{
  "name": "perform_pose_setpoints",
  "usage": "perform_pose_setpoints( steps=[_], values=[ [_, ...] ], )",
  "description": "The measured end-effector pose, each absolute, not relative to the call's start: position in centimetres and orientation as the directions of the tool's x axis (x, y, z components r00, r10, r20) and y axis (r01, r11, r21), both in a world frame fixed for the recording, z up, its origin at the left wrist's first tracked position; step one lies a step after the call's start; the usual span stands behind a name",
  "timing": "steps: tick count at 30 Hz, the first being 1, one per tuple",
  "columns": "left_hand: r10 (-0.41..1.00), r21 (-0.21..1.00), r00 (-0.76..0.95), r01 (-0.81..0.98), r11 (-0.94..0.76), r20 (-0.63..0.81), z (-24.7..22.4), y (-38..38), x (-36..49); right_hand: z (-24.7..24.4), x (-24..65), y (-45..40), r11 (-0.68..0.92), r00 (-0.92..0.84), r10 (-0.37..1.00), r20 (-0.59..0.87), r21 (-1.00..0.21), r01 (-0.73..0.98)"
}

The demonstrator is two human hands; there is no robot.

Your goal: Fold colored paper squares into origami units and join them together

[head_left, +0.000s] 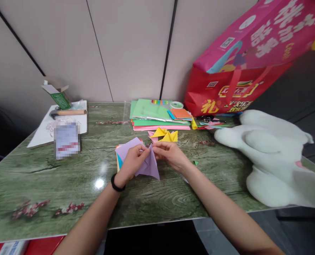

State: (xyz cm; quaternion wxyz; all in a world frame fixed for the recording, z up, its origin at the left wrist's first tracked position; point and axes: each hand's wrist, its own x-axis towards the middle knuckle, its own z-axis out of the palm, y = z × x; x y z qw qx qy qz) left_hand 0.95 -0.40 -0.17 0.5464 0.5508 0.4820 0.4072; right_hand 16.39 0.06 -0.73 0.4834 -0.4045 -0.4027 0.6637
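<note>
Purple paper [153, 168] getting pinched from both sides rn

L hand [133, 161] is gripping the part-folded sheet btwn thumb + fingers, R hand [170, 154] is pinching its top edge w/ fingertips, both nearly closed. It's sitting abt mid-table [80, 187]. From it, yellow folded pieces [171, 136] are lying close at 1 o'clock, hammer [72, 112] is resting at 10, white plush [274, 156] is lounging at 3.

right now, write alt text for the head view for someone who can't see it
A person's left hand and right hand pinch folded light-purple paper over a green wood-patterned table. Beyond them are pointed yellow paper pieces and a flat green and pink stack; a white plush toy lies at right.
</note>
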Motion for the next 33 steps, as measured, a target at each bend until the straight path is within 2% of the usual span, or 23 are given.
perform_pose_setpoints(
  steps=[4,11,19,26,33],
  values=[
    [0.968,0.991,0.247,0.132,-0.002,-0.031,0.18,-0.44,0.98,-0.79,16.58,0.01,-0.214,-0.214,0.965,-0.151,-0.925,-0.313],
    [0.981,0.963,0.191,0.253,-0.093,0.045,0.8,-0.56,1.18,-0.98,16.69,-0.02,-0.203,-0.248,0.96,-0.132,-0.937,-0.285],
    [0.985,0.958,0.146,0.257,-0.131,0.096,0.36,-0.68,1.48,-0.73,16.6,-0.22,-0.219,-0.253,0.956,-0.145,-0.931,-0.292],
    [0.982,0.966,0.166,0.227,-0.125,0.088,0.65,-0.93,1.56,-0.45,16.38,-0.48,-0.265,-0.227,0.954,-0.196,-0.904,-0.336],
    [0.973,0.957,0.205,0.243,-0.157,0.107,0.64,-1.01,1.52,-0.33,16.21,-0.63,-0.228,-0.184,0.967,-0.178,-0.926,-0.301]
  ],
)
